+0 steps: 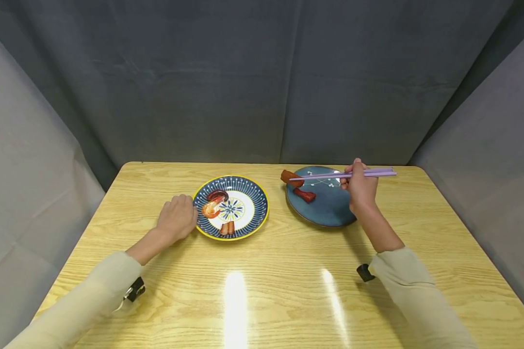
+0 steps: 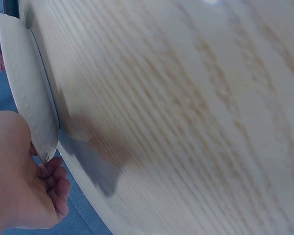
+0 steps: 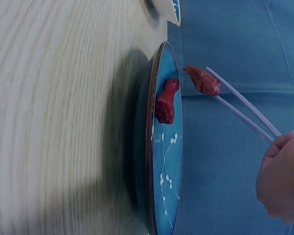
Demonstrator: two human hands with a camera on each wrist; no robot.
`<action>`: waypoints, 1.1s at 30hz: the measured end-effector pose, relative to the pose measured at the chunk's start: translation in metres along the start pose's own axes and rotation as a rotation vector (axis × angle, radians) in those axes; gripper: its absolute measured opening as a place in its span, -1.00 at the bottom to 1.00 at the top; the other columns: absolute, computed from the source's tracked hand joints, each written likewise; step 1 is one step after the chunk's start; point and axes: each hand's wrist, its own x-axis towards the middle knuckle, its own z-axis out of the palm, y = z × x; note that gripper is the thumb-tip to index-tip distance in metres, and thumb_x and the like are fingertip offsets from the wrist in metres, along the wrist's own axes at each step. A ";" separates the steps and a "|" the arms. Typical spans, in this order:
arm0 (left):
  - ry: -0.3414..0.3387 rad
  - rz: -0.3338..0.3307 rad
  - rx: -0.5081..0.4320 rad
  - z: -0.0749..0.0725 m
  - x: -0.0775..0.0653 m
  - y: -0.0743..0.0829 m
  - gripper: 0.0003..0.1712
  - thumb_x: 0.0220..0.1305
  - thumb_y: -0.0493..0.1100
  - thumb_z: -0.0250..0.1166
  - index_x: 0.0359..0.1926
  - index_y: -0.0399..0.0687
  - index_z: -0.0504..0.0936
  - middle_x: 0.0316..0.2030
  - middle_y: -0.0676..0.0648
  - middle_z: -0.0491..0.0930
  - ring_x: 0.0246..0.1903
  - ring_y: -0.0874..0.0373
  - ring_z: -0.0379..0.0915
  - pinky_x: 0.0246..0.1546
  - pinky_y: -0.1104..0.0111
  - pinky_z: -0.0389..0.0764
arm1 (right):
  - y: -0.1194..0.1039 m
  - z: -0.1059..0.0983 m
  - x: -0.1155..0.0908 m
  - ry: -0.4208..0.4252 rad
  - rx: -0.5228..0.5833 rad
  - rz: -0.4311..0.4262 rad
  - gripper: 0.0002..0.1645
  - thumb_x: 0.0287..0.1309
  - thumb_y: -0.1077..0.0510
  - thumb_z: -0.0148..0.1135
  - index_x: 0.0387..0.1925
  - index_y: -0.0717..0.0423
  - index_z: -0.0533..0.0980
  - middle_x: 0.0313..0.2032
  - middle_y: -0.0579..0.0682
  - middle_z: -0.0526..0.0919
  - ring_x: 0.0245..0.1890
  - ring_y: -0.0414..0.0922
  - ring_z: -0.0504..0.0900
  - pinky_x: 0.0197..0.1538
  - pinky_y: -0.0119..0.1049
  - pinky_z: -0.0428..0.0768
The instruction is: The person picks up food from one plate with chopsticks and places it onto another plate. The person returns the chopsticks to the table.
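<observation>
My right hand [image 1: 361, 186] holds a pair of lilac chopsticks [image 1: 332, 175]. Their tips grip a reddish-brown piece of meat [image 3: 203, 81], raised above the left edge of the dark blue plate [image 1: 320, 211]. On that plate lies a dark red drumstick-shaped piece [image 3: 167, 101]. To the left, my left hand [image 1: 177, 217] pinches the rim of the patterned blue-and-white plate [image 2: 32, 83] between curled fingers and thumb. This plate carries a shrimp [image 1: 211, 208], a dark reddish curled piece [image 1: 217, 195] and brown strip-like pieces [image 1: 227, 228].
Both plates stand on a light wooden table [image 1: 279, 271], side by side with a gap between them. A dark grey curtain [image 1: 201, 97] hangs behind the table's far edge. Pale cloth walls [image 1: 22, 194] flank it on both sides.
</observation>
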 end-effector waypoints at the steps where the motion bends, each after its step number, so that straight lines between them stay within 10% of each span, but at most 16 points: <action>1: 0.001 0.000 -0.002 0.000 0.000 0.000 -0.73 0.46 -0.17 -0.07 -0.27 -0.32 0.39 -0.41 -0.16 0.31 -0.32 -0.09 0.30 -0.33 0.14 0.35 | 0.000 -0.001 0.000 0.003 -0.003 0.001 -0.51 0.53 -0.01 -0.07 -0.38 0.34 0.42 -0.69 -0.03 0.51 -0.74 -0.27 0.46 -0.64 -0.48 0.45; 33: 0.000 0.009 0.009 0.000 0.000 -0.001 -0.74 0.45 -0.17 -0.07 -0.28 -0.32 0.39 -0.41 -0.16 0.31 -0.33 -0.08 0.29 -0.34 0.15 0.34 | 0.006 -0.032 0.015 0.103 0.006 0.056 -0.53 0.51 0.04 -0.06 -0.44 0.31 0.44 -0.69 -0.03 0.48 -0.80 -0.26 0.45 -0.73 -0.46 0.43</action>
